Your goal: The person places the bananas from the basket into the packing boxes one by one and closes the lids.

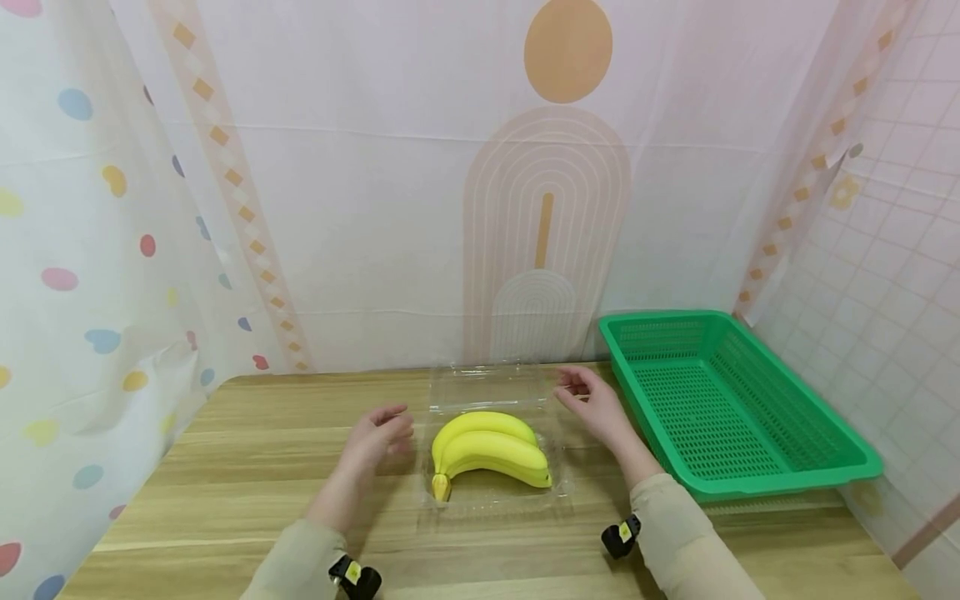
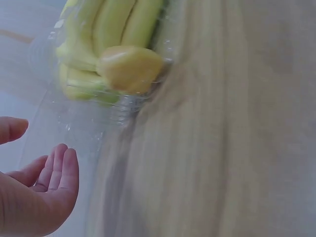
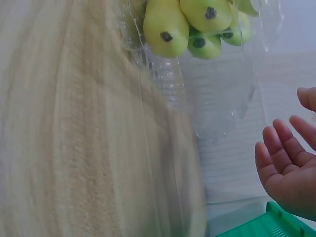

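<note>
A bunch of yellow bananas (image 1: pixel 491 454) lies in the base of a clear plastic clamshell box (image 1: pixel 495 506), its stem toward the near left. The box's hinged lid (image 1: pixel 487 387) stands raised along the far side. My left hand (image 1: pixel 378 435) hovers just left of the box, fingers loosely bent and holding nothing. On the other side, my right hand (image 1: pixel 592 406) is beside the lid's right end, fingers relaxed with nothing between them. In the right wrist view, the dark banana tips (image 3: pixel 166 36) face that hand; in the left wrist view the stem end (image 2: pixel 131 69) shows.
A green plastic basket (image 1: pixel 780 485) with slotted walls stands at the table's right, close to my right forearm. The wooden table (image 1: pixel 247 467) ends at a patterned curtain (image 1: pixel 375 250) behind the box. More curtain hangs on both sides.
</note>
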Tool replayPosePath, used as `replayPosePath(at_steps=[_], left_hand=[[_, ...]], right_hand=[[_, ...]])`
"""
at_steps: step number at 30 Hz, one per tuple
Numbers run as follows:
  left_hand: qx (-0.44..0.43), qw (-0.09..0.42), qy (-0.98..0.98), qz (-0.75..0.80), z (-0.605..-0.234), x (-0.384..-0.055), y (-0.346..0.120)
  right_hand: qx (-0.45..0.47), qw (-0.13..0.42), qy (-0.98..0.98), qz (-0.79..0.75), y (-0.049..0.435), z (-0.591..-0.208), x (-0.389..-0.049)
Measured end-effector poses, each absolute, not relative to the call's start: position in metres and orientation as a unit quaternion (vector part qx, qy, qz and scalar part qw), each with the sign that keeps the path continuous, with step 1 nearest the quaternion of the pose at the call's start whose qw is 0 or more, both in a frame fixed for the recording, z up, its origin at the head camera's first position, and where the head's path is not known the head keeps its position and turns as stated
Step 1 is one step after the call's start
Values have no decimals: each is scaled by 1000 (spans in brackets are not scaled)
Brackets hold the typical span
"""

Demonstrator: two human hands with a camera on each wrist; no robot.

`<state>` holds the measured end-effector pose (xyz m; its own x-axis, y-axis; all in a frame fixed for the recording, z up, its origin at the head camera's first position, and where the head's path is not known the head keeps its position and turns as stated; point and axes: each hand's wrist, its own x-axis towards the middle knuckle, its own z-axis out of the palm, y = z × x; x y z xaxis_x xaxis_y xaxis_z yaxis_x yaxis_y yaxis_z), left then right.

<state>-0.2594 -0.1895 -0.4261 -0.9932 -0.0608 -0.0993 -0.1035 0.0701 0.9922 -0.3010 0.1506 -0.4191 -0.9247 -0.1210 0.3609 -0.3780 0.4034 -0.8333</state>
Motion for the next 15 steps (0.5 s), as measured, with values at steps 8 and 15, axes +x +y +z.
replayPosePath(at_steps=[8, 15], left_hand=[[-67, 39, 701, 709, -416, -273, -188], [-76, 55, 670, 736, -416, -284, -188]], right_hand=[[100, 95, -828, 543, 151, -421, -309], [93, 86, -826, 549, 147, -428, -320]])
